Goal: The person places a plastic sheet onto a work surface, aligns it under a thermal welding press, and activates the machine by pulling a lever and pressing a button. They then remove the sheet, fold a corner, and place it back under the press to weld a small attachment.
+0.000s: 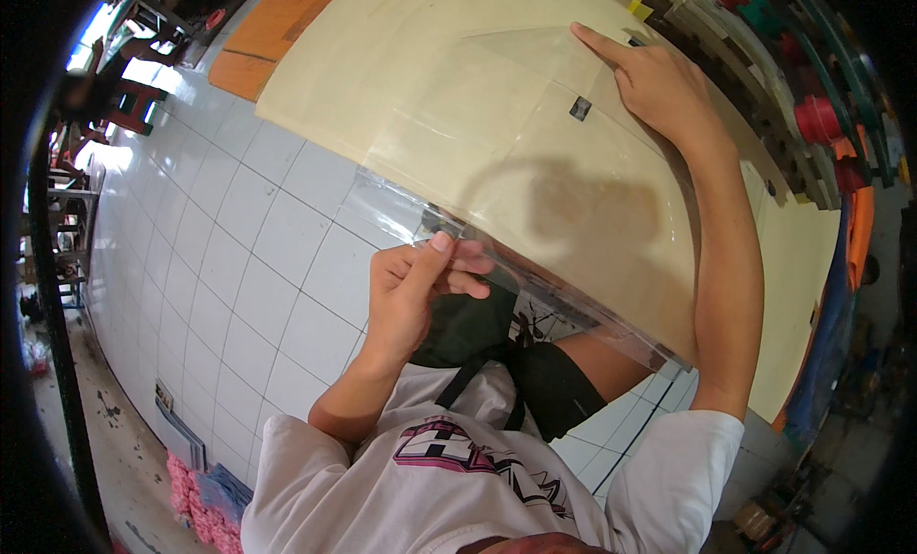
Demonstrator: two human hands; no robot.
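A large clear plastic sheet (430,143) lies over the cream tabletop (334,67), with its near edge hanging past the table's front. Below that edge, my left hand (417,282) pinches the overhanging plastic between thumb and index finger, the other fingers loosely curled. Toward the far right of the sheet, my right hand (664,91) rests with its index finger stretched out, the tip touching the plastic near its far edge. A small dark square (580,107) shows on the sheet left of that hand. My right forearm crosses the sheet's right side.
Along the right stands a machine or rack with red thread cones (818,120). An orange-brown wooden surface (277,29) adjoins the table at the far left. White floor tiles (258,220) spread left, with a pink fluffy mat (196,501) at the lower left. A red stool (138,105) stands farther off.
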